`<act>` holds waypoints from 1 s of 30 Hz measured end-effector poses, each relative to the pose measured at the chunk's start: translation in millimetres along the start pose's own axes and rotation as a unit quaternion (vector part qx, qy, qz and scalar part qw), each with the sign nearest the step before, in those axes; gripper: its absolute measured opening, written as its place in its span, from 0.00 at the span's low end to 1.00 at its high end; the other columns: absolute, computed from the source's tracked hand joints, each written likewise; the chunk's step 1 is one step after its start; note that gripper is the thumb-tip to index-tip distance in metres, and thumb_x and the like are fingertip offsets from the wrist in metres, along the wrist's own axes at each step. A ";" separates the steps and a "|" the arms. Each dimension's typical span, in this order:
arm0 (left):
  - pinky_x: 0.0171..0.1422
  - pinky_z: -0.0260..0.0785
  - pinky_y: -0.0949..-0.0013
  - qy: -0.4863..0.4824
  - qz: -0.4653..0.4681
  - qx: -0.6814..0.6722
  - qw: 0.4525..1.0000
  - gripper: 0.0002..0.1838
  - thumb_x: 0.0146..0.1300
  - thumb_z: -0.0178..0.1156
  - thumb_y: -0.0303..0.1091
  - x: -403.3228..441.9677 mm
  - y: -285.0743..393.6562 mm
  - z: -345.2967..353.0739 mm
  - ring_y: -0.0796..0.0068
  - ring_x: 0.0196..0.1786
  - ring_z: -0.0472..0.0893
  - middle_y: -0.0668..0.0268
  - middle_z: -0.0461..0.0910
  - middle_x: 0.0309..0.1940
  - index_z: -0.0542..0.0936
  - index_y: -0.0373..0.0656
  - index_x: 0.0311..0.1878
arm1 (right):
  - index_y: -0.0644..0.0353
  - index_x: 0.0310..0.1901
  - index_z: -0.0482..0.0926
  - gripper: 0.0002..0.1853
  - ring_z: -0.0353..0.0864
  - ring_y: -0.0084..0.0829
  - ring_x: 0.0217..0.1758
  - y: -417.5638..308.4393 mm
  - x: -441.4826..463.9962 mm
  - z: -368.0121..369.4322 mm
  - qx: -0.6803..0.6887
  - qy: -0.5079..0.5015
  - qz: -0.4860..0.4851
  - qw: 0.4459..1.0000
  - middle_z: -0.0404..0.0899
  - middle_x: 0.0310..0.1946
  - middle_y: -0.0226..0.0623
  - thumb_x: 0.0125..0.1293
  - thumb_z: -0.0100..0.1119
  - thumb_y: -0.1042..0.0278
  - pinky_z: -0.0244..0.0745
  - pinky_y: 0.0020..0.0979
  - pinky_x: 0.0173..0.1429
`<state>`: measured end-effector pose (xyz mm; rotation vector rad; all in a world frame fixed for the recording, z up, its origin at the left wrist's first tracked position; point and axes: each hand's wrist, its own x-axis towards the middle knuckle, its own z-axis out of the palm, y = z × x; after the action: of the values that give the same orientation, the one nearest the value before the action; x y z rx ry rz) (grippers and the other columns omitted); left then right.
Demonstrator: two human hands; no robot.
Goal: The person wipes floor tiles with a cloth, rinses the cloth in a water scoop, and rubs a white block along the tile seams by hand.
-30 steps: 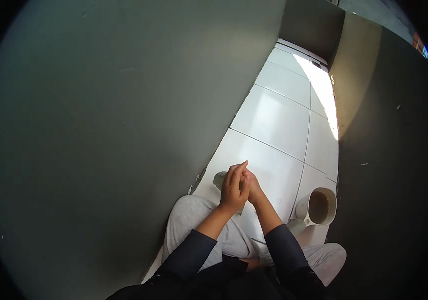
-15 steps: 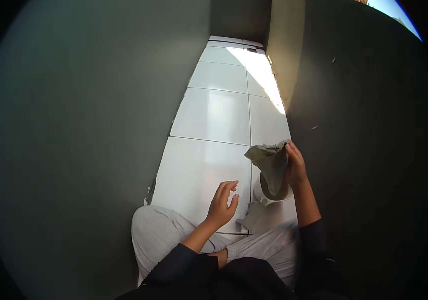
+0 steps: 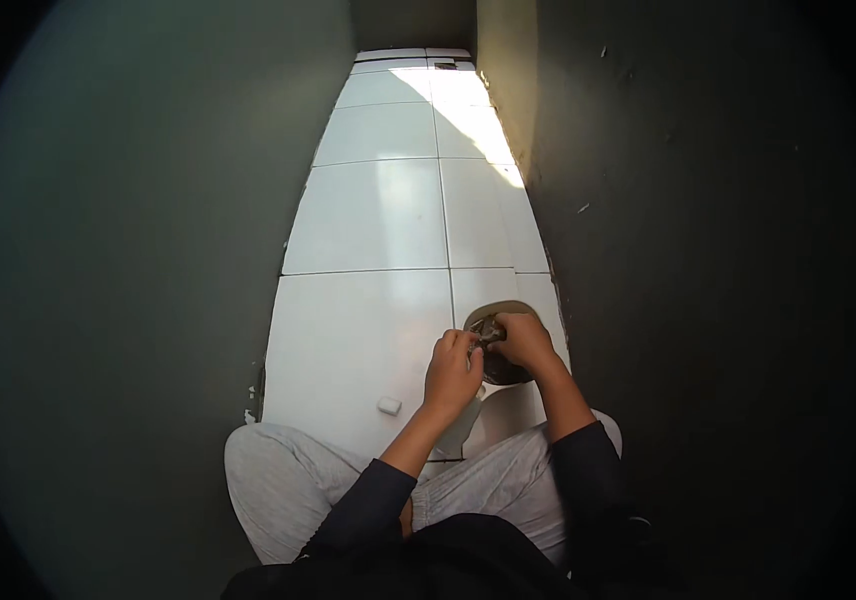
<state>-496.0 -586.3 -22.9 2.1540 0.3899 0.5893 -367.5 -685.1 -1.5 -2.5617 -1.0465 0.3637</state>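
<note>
A round, pale-rimmed container [image 3: 501,306] with a dark inside stands on the floor in front of my right knee. My right hand [image 3: 528,342] reaches over its rim with the fingers closed on something dark and shiny, too small to name. On the container's left side, the bent fingers of my left hand [image 3: 454,372] are pressed together at the same dark thing. A small white block [image 3: 389,406] lies on the tile to the left of my left wrist. A pale greenish piece of cloth [image 3: 461,432] lies below the container, partly hidden by my left forearm.
White floor tiles [image 3: 368,215] run forward in a narrow strip between a dark left wall [image 3: 148,230] and a dark right wall [image 3: 688,260]. Sunlight falls on the far right tiles. My crossed legs in grey trousers [image 3: 283,470] border the near side.
The grey-green cloth my right hand held above the container is gone from that hand. Both hands have come together at the container, and my left hand has closed. A white block now shows.
</note>
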 end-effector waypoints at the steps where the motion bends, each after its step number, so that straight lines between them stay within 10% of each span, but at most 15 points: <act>1: 0.53 0.68 0.57 -0.006 0.011 0.015 1.000 0.11 0.60 0.55 0.30 0.8 1.7 2.3 0.54 0.49 0.73 0.55 0.74 0.43 0.75 0.37 0.44 | 0.58 0.39 0.82 0.18 0.81 0.43 0.45 -2.2 1.5 1.3 -0.039 -0.037 0.005 0.999 0.82 0.39 0.43 0.47 0.71 0.60 0.75 0.40 0.49; 16: 0.41 0.70 0.65 0.037 -0.016 0.030 0.999 0.08 0.60 0.56 0.27 1.3 -4.2 5.3 0.65 0.33 0.76 0.58 0.75 0.37 0.77 0.36 0.42 | 0.56 0.31 0.80 0.03 0.79 0.44 0.37 -23.9 -9.4 -31.7 -0.021 0.066 -0.034 0.997 0.80 0.30 0.39 0.54 0.59 0.72 0.75 0.42 0.41; 19: 0.49 0.70 0.58 -0.008 -0.047 0.009 0.999 0.09 0.61 0.53 0.28 1.3 7.0 8.3 0.54 0.44 0.77 0.54 0.74 0.41 0.76 0.36 0.43 | 0.55 0.37 0.79 0.06 0.80 0.44 0.40 -19.4 -13.7 -27.0 0.004 0.112 -0.019 0.994 0.82 0.33 0.40 0.57 0.56 0.71 0.75 0.42 0.43; 24: 0.52 0.69 0.58 -0.027 -0.042 -0.033 0.998 0.13 0.61 0.52 0.25 4.2 11.9 19.9 0.52 0.47 0.76 0.51 0.75 0.44 0.73 0.34 0.49 | 0.55 0.47 0.79 0.18 0.80 0.46 0.47 14.7 10.6 29.2 -0.027 -0.019 -0.019 0.999 0.81 0.42 0.45 0.53 0.55 0.77 0.74 0.41 0.49; 30: 0.55 0.70 0.61 -0.016 -0.001 -0.001 1.000 0.25 0.56 0.60 0.24 9.7 2.1 28.7 0.52 0.50 0.77 0.50 0.74 0.48 0.68 0.35 0.58 | 0.58 0.36 0.83 0.09 0.82 0.42 0.45 12.7 23.6 28.7 -0.073 -0.093 0.049 0.992 0.83 0.38 0.44 0.55 0.57 0.67 0.77 0.39 0.47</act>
<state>-472.3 -601.9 -33.8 2.1585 0.3731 0.5531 -353.6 -670.4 -35.1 -2.7591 -1.0484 0.5813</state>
